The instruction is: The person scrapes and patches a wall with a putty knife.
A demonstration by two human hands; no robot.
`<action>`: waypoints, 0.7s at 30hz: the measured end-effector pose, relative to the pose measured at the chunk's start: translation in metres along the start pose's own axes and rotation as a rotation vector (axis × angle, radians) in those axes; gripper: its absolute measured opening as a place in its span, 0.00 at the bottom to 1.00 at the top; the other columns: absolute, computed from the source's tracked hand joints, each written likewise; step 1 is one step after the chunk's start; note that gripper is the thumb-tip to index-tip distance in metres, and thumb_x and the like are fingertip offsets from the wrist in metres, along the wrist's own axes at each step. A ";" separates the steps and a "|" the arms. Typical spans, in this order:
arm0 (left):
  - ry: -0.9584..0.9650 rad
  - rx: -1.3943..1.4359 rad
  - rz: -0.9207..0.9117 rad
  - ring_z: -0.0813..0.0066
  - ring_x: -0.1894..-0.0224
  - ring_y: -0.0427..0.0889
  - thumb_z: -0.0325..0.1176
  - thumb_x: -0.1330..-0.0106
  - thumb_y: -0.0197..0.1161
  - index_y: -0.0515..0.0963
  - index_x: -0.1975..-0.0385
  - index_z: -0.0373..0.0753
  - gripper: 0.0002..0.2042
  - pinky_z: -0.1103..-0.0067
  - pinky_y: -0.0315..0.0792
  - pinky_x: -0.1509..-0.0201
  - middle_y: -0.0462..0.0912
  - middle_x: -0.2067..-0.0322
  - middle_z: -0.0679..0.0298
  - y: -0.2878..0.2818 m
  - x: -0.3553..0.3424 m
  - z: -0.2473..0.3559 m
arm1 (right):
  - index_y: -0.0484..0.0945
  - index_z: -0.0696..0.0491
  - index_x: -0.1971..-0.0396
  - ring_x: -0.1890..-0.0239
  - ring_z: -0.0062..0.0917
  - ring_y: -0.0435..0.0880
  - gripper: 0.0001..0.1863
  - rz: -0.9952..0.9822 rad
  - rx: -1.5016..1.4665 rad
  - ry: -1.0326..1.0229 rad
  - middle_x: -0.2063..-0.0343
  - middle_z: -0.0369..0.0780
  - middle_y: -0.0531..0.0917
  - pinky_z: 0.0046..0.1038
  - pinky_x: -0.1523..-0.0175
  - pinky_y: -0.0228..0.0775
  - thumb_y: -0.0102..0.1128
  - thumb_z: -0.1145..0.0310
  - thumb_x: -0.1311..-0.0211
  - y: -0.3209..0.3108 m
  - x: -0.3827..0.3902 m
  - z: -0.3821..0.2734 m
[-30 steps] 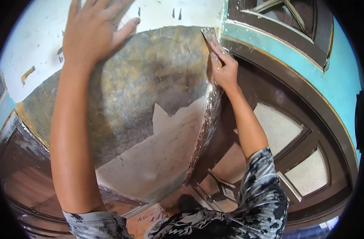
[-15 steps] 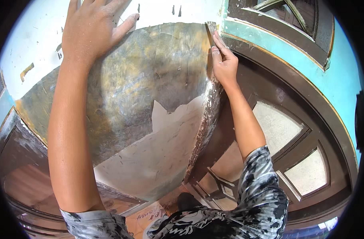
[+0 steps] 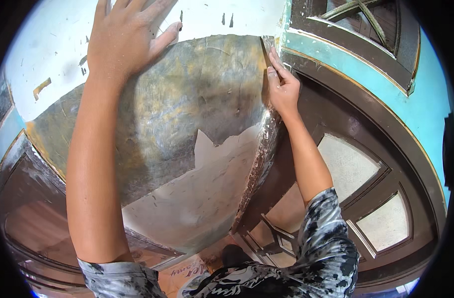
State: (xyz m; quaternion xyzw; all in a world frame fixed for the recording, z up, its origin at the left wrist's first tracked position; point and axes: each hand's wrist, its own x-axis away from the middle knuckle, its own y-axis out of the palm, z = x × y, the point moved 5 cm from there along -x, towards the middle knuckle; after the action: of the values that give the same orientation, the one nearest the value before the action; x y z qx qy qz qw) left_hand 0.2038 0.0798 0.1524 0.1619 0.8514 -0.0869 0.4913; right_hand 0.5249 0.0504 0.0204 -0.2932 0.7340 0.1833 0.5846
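My left hand [image 3: 125,42] lies spread on the white wall surface [image 3: 48,64] at upper left, its thumb near the top of a mottled grey-yellow patch [image 3: 172,99]. At that patch's right edge, my right hand [image 3: 284,84] grips a flat scraper [image 3: 267,42], its metal blade held upright against the vertical corner where pale paint is flaking. Most of the scraper's handle is hidden by my fingers. Below, a torn pale layer [image 3: 182,208] borders the patch, and a chipped, white-specked edge strip [image 3: 251,184] runs down from my right hand.
A dark brown door [image 3: 336,109] with pale inset panels fills the right, framed by a turquoise wall [image 3: 430,124]. A brown vent frame with crossed bars [image 3: 371,25] is at top right. Another brown door or frame [image 3: 28,208] is at left; orange floor [image 3: 182,283] shows below.
The scraper's blade has shifted slightly along the corner and stands more upright than a second ago. Both hands and the view have moved slightly to the right within the last half second.
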 end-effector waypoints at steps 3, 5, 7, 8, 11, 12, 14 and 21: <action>-0.027 0.008 -0.040 0.58 0.22 0.58 0.53 0.36 0.60 0.78 0.37 0.49 0.28 0.50 0.43 0.18 0.68 0.28 0.62 -0.001 -0.001 0.000 | 0.77 0.60 0.36 0.29 0.28 0.72 0.22 0.002 -0.004 0.021 0.32 0.47 0.75 0.26 0.26 0.59 0.55 0.80 0.28 0.000 0.000 -0.004; -0.041 -0.002 -0.033 0.58 0.22 0.58 0.52 0.36 0.60 0.78 0.37 0.49 0.28 0.50 0.43 0.18 0.69 0.28 0.62 -0.001 0.000 -0.001 | 0.76 0.60 0.36 0.29 0.28 0.72 0.21 -0.006 -0.002 0.059 0.32 0.47 0.75 0.27 0.26 0.59 0.55 0.80 0.28 0.001 0.004 -0.002; 0.010 0.034 -0.021 0.58 0.22 0.58 0.52 0.37 0.60 0.79 0.38 0.48 0.28 0.50 0.43 0.18 0.69 0.28 0.62 -0.002 0.000 -0.001 | 0.76 0.60 0.36 0.29 0.28 0.72 0.21 -0.002 -0.012 0.045 0.32 0.47 0.75 0.27 0.26 0.59 0.55 0.79 0.28 -0.001 0.000 -0.002; 0.010 0.036 -0.020 0.58 0.22 0.58 0.52 0.37 0.60 0.79 0.38 0.48 0.28 0.50 0.43 0.18 0.69 0.28 0.62 -0.002 0.000 -0.001 | 0.76 0.61 0.36 0.29 0.28 0.72 0.21 0.002 -0.020 0.031 0.32 0.47 0.76 0.27 0.26 0.59 0.55 0.79 0.28 -0.002 -0.003 -0.002; -0.011 0.055 -0.029 0.57 0.22 0.58 0.52 0.37 0.61 0.79 0.38 0.48 0.28 0.50 0.43 0.18 0.69 0.28 0.62 -0.001 0.000 -0.001 | 0.78 0.61 0.38 0.31 0.28 0.75 0.21 0.025 -0.002 0.034 0.33 0.46 0.77 0.27 0.27 0.61 0.56 0.79 0.29 -0.003 -0.004 -0.004; -0.019 0.031 -0.032 0.57 0.22 0.58 0.52 0.38 0.61 0.79 0.38 0.48 0.28 0.50 0.44 0.18 0.69 0.28 0.62 0.000 0.001 0.001 | 0.80 0.61 0.40 0.32 0.29 0.76 0.20 0.050 -0.003 0.037 0.35 0.46 0.78 0.27 0.28 0.63 0.56 0.80 0.31 -0.004 -0.002 -0.005; -0.031 -0.003 -0.031 0.57 0.22 0.58 0.51 0.38 0.61 0.79 0.38 0.48 0.28 0.50 0.44 0.18 0.69 0.28 0.62 -0.001 0.001 -0.001 | 0.80 0.61 0.40 0.32 0.30 0.77 0.21 0.063 0.062 0.001 0.35 0.47 0.78 0.27 0.29 0.64 0.56 0.80 0.32 -0.006 0.005 -0.009; -0.048 0.027 -0.043 0.56 0.22 0.59 0.51 0.38 0.61 0.79 0.39 0.48 0.28 0.49 0.45 0.19 0.69 0.28 0.62 -0.002 -0.003 0.001 | 0.78 0.63 0.40 0.32 0.40 0.76 0.22 0.030 0.301 -0.001 0.33 0.51 0.75 0.30 0.29 0.67 0.51 0.81 0.33 -0.007 0.005 -0.019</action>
State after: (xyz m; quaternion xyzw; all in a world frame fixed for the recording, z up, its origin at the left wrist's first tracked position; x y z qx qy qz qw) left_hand 0.2049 0.0773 0.1543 0.1481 0.8415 -0.1128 0.5072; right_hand 0.5138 0.0325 0.0211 -0.1913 0.7571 0.0800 0.6195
